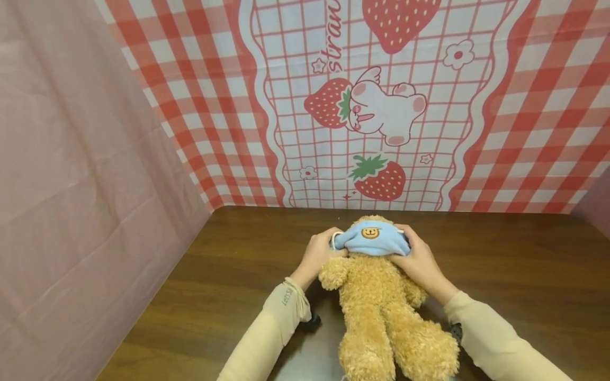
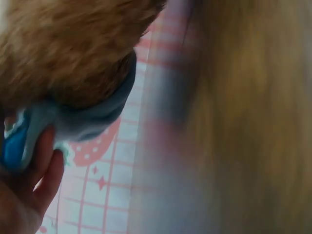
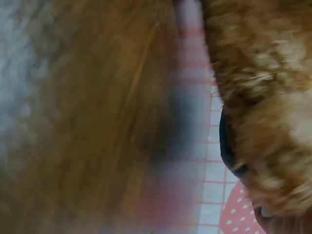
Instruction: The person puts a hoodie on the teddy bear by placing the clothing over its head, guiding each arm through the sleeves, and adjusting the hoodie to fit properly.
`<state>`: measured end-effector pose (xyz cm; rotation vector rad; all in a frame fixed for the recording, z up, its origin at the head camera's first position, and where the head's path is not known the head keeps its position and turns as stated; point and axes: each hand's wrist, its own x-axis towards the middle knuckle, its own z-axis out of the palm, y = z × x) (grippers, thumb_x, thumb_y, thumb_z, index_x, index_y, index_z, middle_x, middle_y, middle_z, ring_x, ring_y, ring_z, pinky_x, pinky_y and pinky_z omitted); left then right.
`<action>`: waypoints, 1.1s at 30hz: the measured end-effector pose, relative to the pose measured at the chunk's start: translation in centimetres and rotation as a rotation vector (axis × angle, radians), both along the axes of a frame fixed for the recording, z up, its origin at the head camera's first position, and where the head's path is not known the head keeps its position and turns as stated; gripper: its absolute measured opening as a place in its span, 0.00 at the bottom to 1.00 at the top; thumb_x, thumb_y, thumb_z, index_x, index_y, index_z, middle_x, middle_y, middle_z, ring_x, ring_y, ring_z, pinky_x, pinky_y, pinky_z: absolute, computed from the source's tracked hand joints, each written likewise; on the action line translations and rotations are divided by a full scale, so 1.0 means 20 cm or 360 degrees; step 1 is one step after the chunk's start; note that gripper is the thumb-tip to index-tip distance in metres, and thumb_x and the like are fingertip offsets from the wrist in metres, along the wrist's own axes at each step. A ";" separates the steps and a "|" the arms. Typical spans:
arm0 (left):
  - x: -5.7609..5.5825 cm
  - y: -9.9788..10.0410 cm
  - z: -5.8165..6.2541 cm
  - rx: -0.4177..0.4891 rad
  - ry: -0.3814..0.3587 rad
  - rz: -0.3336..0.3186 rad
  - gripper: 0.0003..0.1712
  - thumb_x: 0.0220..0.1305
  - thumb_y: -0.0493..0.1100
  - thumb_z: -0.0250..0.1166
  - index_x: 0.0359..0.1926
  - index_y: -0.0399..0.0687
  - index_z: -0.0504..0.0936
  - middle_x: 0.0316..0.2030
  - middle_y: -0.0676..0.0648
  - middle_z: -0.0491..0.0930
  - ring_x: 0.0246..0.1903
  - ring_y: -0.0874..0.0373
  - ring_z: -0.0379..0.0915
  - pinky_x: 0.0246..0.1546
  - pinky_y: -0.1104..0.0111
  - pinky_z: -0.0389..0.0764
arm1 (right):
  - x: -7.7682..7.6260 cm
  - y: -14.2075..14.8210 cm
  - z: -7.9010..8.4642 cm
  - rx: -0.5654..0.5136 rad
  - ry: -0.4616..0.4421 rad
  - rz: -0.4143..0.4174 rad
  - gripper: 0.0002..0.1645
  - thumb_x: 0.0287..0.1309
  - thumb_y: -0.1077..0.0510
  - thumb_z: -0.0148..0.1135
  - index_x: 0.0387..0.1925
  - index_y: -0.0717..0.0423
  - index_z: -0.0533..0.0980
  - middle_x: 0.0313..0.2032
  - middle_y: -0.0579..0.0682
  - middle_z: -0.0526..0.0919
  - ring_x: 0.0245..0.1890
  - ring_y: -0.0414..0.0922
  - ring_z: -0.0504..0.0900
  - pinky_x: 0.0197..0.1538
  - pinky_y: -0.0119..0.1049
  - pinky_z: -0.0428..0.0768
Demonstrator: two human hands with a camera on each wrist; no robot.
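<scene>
A tan plush teddy bear (image 1: pixel 371 296) is held with its legs toward me. Light-blue fabric clothing (image 1: pixel 381 241) with a small bear-face patch wraps across its head. Fur shows above the cloth, while the bear's face is hidden. My left hand (image 1: pixel 326 251) grips the cloth's left side, near its white trim; in the left wrist view, the fingers (image 2: pixel 44 170) curl against the blue fabric. On the opposite side, my right hand (image 1: pixel 421 264) holds the cloth's right edge beside the bear's head. Fur hides most of that hand in the right wrist view.
A dark brown wooden table (image 1: pixel 200 280) lies under the bear. Behind it hangs a red-and-white checked cloth (image 1: pixel 295 148) printed with strawberries, and a pale pink curtain (image 1: pixel 81 185) hangs on the left.
</scene>
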<state>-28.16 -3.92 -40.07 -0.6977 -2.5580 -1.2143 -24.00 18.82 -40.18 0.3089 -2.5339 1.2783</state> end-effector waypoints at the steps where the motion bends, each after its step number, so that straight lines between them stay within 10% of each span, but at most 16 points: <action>1: 0.00 -0.01 0.00 0.0013 -0.0037 -0.0065 0.15 0.46 0.40 0.66 0.38 0.48 0.79 0.28 0.50 0.80 0.26 0.63 0.70 0.29 0.74 0.70 | 0.00 0.00 0.00 0.0004 -0.0012 -0.0002 0.38 0.44 0.65 0.65 0.59 0.61 0.62 0.52 0.67 0.72 0.49 0.60 0.71 0.47 0.52 0.68; 8: -0.01 -0.03 -0.01 0.0111 -0.0245 -0.0239 0.20 0.47 0.52 0.71 0.41 0.54 0.78 0.30 0.54 0.79 0.28 0.66 0.71 0.32 0.73 0.72 | 0.01 0.02 0.00 0.0031 -0.0063 0.0001 0.37 0.46 0.64 0.65 0.58 0.61 0.62 0.50 0.66 0.72 0.44 0.58 0.73 0.39 0.47 0.72; 13: 0.01 0.01 0.00 0.0124 -0.0242 -0.0075 0.21 0.43 0.53 0.72 0.38 0.51 0.80 0.29 0.54 0.80 0.27 0.65 0.70 0.30 0.73 0.72 | 0.02 0.02 0.00 0.0071 -0.0051 -0.0023 0.36 0.46 0.62 0.66 0.58 0.59 0.63 0.49 0.66 0.73 0.44 0.58 0.74 0.40 0.47 0.71; 20: 0.04 0.03 0.03 -0.0278 0.0028 0.0162 0.12 0.42 0.52 0.69 0.27 0.55 0.77 0.17 0.58 0.71 0.19 0.65 0.63 0.21 0.74 0.63 | 0.04 -0.04 -0.01 0.0201 0.0040 -0.0077 0.35 0.44 0.59 0.67 0.55 0.59 0.65 0.47 0.66 0.76 0.45 0.61 0.76 0.44 0.54 0.73; 26: 0.02 0.01 0.01 -0.0276 0.0101 -0.0072 0.12 0.50 0.48 0.67 0.24 0.53 0.71 0.16 0.57 0.60 0.19 0.66 0.56 0.22 0.76 0.57 | 0.03 -0.04 -0.01 0.0374 0.0102 -0.0166 0.33 0.45 0.53 0.67 0.54 0.55 0.67 0.44 0.63 0.79 0.42 0.60 0.78 0.40 0.53 0.73; 33: 0.00 -0.02 -0.01 -0.0092 -0.0098 -0.0483 0.08 0.58 0.43 0.63 0.39 0.50 0.77 0.33 0.53 0.75 0.34 0.65 0.68 0.37 0.74 0.69 | 0.02 -0.03 0.03 0.0454 -0.0020 -0.0161 0.30 0.47 0.50 0.65 0.53 0.51 0.69 0.45 0.61 0.79 0.40 0.59 0.78 0.38 0.53 0.74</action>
